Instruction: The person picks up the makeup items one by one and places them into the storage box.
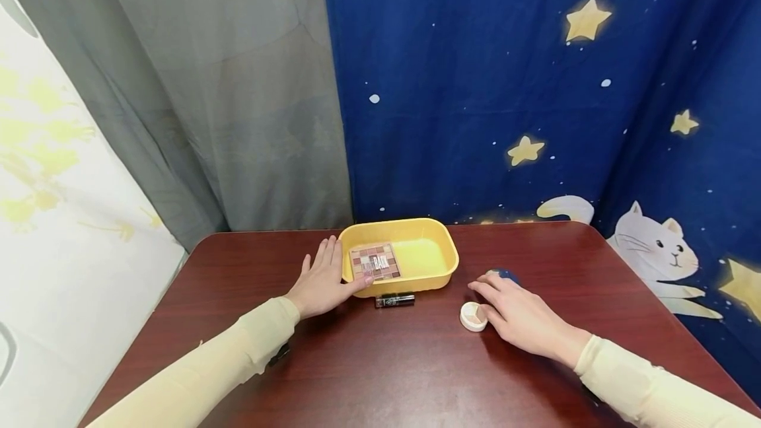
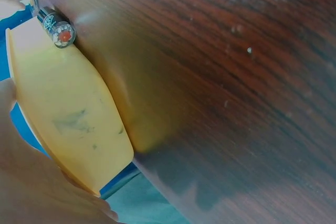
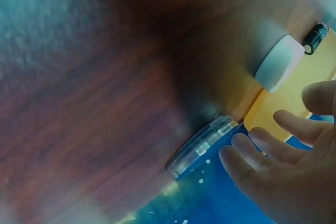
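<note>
My left hand lies along the left end of a yellow plastic basket, fingers straight against its side and the thumb over the front rim. An eyeshadow palette with a grid of pinkish colours lies inside the basket. My right hand is over the table to the right, its fingers loosely bent and apart in the right wrist view, holding nothing. Near its thumb lies a small round white compact with a sectioned top. A flat round dark blue case, clear-edged in the right wrist view, is partly hidden behind that hand.
A short black tube lies on the dark red table just in front of the basket. Behind the table's far edge hang a grey curtain and a blue starry curtain. A white printed surface borders the left.
</note>
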`<state>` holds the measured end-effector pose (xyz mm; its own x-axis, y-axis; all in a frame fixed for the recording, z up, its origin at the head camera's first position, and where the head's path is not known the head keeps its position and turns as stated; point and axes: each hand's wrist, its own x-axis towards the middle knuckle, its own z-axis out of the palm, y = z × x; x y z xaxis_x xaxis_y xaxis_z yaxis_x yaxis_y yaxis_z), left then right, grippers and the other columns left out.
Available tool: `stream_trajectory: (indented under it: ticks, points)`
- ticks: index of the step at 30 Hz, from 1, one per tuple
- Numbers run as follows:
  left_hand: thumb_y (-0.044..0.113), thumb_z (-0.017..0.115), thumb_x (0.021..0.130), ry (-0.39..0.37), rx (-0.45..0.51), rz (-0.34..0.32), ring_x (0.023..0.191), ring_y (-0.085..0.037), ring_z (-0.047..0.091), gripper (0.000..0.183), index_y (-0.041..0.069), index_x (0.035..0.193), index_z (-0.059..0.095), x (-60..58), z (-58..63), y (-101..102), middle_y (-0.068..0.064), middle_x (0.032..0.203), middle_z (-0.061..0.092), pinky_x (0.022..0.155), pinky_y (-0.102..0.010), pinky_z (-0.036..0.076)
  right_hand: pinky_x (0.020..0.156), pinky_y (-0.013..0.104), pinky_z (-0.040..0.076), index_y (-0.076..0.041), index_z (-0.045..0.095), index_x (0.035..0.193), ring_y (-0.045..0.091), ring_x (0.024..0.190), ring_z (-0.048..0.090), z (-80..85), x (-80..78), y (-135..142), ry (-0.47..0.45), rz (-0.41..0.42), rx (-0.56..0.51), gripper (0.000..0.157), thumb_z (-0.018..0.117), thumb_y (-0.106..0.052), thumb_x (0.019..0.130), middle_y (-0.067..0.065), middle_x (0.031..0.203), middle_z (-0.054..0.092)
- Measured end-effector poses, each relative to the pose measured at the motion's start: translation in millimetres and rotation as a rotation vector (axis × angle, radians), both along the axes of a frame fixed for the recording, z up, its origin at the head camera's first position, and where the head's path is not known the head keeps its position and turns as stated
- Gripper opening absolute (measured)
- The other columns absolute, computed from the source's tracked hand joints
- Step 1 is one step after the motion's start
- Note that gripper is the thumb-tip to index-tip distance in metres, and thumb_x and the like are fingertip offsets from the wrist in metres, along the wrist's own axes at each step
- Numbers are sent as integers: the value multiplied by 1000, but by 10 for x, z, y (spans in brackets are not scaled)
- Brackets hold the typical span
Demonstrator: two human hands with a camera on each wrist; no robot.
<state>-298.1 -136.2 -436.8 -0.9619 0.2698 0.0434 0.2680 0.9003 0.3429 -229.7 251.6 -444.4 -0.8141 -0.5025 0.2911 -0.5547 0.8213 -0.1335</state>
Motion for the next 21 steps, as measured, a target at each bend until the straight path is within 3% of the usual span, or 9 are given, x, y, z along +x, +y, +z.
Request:
stream_trajectory:
  ticks: [13,21]
  points:
    - [80,47,88,-9,-17,9,153,-32,3,115,-1,160,7,1,23,14,-17,167,4,117,-63,9,86,45,54,-13,72,120,23,110,59,-54,-4,5,51,7,11,30,73,-23,92,2,120,62]
    - [79,47,88,-20,-14,12,153,-32,3,116,-1,160,4,-2,19,16,-18,167,5,117,-62,8,74,37,53,-19,77,104,15,92,53,-102,11,17,86,0,14,14,74,-24,91,-7,101,60]
